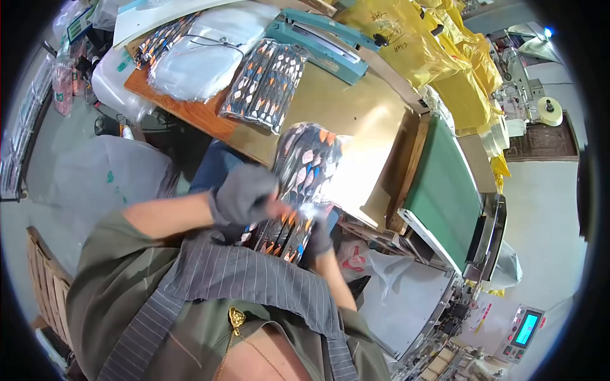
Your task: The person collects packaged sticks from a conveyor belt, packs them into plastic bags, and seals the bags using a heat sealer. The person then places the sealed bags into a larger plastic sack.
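A dark patterned bundle [308,159] in clear plastic, with orange, pink and blue shapes, is held upright against the apron at the table's near edge. My left hand [248,193], in a grey glove with bare fingertips, is closed at the bundle's front, blurred; what its fingers pinch is too small to tell. Gloved as well, my right hand [319,232] grips the bundle's right side, its fingers partly hidden. A second wrapped patterned bundle [265,86] lies on the table [327,105] beyond.
A teal sealer [321,47] stands at the table's back, beside a stack of clear bags [200,57]. Yellow plastic bags [406,38] are piled behind. To the right is a green conveyor belt [441,190]; a large plastic sack [108,184] sits on the left floor.
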Tool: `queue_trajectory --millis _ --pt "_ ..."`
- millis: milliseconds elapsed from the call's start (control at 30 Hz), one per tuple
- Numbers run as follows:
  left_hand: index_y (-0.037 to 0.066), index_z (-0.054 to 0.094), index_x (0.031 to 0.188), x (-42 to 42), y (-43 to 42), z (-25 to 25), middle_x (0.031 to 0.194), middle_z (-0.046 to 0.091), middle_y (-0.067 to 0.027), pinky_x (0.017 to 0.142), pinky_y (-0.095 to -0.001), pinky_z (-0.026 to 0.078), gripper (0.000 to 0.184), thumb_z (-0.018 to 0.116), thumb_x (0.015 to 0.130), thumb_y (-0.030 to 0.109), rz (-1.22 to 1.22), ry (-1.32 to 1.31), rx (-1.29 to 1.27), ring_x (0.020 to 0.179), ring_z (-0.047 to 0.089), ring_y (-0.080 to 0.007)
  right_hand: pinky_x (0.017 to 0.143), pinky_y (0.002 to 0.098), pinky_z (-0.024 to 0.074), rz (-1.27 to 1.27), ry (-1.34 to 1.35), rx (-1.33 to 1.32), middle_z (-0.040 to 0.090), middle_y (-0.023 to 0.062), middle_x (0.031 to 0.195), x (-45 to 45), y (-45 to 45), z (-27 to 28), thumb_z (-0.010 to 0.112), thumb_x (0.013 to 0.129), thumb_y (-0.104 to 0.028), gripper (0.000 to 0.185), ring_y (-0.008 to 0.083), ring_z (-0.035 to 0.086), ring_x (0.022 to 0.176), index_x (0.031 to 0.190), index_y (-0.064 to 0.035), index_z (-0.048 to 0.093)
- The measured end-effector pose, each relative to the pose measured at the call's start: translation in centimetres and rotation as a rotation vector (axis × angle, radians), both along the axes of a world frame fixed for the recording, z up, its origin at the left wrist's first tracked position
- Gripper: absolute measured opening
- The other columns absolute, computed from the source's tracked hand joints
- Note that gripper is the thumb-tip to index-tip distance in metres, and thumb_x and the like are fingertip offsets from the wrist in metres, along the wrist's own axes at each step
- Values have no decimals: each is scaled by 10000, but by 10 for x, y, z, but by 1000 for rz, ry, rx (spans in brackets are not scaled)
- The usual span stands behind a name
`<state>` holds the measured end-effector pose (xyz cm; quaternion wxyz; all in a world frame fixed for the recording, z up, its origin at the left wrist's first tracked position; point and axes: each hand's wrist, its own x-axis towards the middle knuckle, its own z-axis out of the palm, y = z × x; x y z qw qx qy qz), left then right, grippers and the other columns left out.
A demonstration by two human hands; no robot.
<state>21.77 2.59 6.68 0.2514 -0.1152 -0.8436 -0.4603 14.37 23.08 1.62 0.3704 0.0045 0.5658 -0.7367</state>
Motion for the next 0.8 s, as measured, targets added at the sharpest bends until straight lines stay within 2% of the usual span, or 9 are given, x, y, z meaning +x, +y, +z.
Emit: queue_trajectory --millis 100,133,200,267,300,500,567,667,800 --pt "113 461 568 32 10 -9 571 501 -101 507 -381 424 390 691 785 341 -222 -226 -39 543 552 -305 688 304 524 -214 -582 -129 581 94 1057 25 30 -54 504 928 -212 366 208 611 805 1257 -57 460" --pt "113 461 568 27 19 -6 571 501 -101 507 -381 424 390 691 785 341 -237 -243 -34 543 552 -305 656 317 519 81 159 114 600 96 991 10 54 -100 511 929 -260 343 219 613 757 1196 -47 491" --pt "108 523 615 -17 38 11 551 500 -78 453 -399 379 343 669 800 358 -34 -123 35 471 518 -290 622 343 505 218 427 102 625 92 858 -31 54 -98 534 919 -315 324 244 615 677 1076 -31 544" --pt "64 549 748 -59 36 50 656 562 -124 593 -396 453 239 602 808 289 83 -197 -163 648 591 -313 584 315 485 154 984 893 621 97 741 -76 -1 40 594 865 -219 206 208 618 646 932 -24 593" --pt "63 546 816 -75 30 79 670 563 -129 614 -392 447 211 599 809 268 44 -413 -94 657 578 -298 545 302 463 -102 1388 715 606 91 658 -94 -10 56 611 837 -139 125 178 608 616 887 -26 592" --pt "61 610 875 -177 -48 83 695 610 -145 634 -402 475 184 563 825 232 353 -28 -413 720 647 -273 636 365 485 -216 1551 834 621 138 676 -141 -27 164 589 748 -136 151 282 627 661 867 -47 613" --pt "57 638 777 -193 -53 98 723 629 -188 647 -421 482 173 570 788 215 -6 -884 -267 710 625 -341 664 377 488 31 1471 951 634 150 704 -200 -12 162 585 727 -148 171 291 627 680 853 -39 627" --pt "33 653 712 -208 -32 108 703 630 -209 619 -434 490 182 590 737 202 349 -126 -422 661 620 -370 705 359 492 -195 1265 795 645 168 759 -196 -8 200 566 722 -138 196 306 636 747 870 -37 645" --pt "2 681 810 -234 -39 117 658 642 -173 542 -408 497 267 539 790 227 54 -302 -925 546 632 -276 600 301 472 6 1440 968 606 109 666 -236 4 162 543 738 -97 128 192 608 620 786 7 600"
